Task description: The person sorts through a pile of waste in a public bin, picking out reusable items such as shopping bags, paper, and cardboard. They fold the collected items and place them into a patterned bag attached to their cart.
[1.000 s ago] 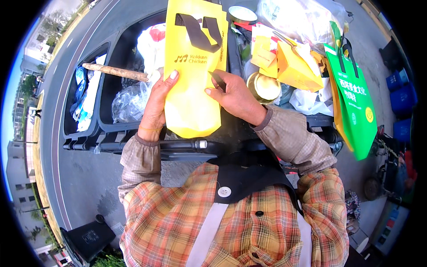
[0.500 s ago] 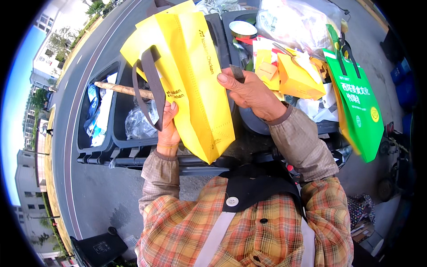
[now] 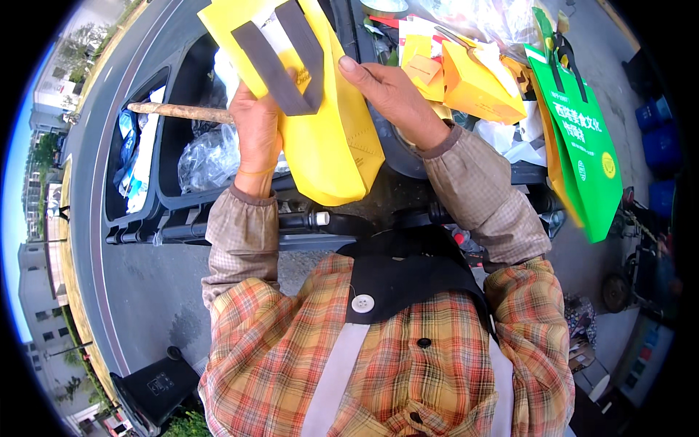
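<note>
In the head view, the left hand [image 3: 258, 138] is gripping a yellow bag [image 3: 330, 146], which is tilting over dark bins [image 3: 162, 175], and a wooden stick [image 3: 178, 111] is jutting leftward. The right hand [image 3: 400, 102] is resting its thumb near the bag's edge (its grip I cannot tell).

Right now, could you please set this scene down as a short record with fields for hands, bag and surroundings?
Left hand: holding the yellow bag
Right hand: thumb at the bag's right edge, fingers partly hidden
Handle: dark, looped across the bag's front
Left side: wooden stick over dark bins, clear plastic below it
Right side: yellow packaging, then green bag
</note>
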A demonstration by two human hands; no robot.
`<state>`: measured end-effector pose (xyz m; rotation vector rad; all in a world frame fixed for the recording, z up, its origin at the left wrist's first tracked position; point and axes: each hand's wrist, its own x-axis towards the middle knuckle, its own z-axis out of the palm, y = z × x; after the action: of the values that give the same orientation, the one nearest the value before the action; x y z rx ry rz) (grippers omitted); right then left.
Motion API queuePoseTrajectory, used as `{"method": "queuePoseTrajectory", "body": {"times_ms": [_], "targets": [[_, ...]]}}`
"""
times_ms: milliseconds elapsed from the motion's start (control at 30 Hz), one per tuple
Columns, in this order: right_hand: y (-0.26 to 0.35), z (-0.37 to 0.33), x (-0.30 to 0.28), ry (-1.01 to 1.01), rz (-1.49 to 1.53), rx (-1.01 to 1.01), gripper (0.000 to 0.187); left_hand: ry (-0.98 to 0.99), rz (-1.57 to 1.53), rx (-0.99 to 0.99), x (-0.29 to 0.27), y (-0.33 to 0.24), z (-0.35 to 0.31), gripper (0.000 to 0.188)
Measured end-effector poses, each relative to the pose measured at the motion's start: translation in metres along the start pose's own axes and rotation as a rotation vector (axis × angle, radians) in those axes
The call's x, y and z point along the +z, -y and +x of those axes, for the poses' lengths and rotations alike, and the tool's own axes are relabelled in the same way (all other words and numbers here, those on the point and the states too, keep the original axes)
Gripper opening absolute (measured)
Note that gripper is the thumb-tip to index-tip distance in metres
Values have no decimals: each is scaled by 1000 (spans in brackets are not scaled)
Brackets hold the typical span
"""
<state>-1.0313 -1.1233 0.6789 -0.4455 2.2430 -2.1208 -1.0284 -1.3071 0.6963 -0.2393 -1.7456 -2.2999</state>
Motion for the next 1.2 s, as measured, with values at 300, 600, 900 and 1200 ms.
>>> {"method": "queuePoseTrajectory", "body": {"times_ms": [300, 600, 900, 1200], "targets": [[13, -53, 2, 14, 187, 110, 59, -60, 107, 376, 23, -25, 22, 17], [81, -103, -94, -150, 85, -102, 26, 300, -162, 250, 98, -53, 66, 46], [143, -239, -309, -714, -437, 253, 36, 764, -596, 86, 366, 0, 37, 31], [105, -195, -323, -786, -1053, -35, 30, 464, 23, -315, 427, 186, -61, 45]]}}
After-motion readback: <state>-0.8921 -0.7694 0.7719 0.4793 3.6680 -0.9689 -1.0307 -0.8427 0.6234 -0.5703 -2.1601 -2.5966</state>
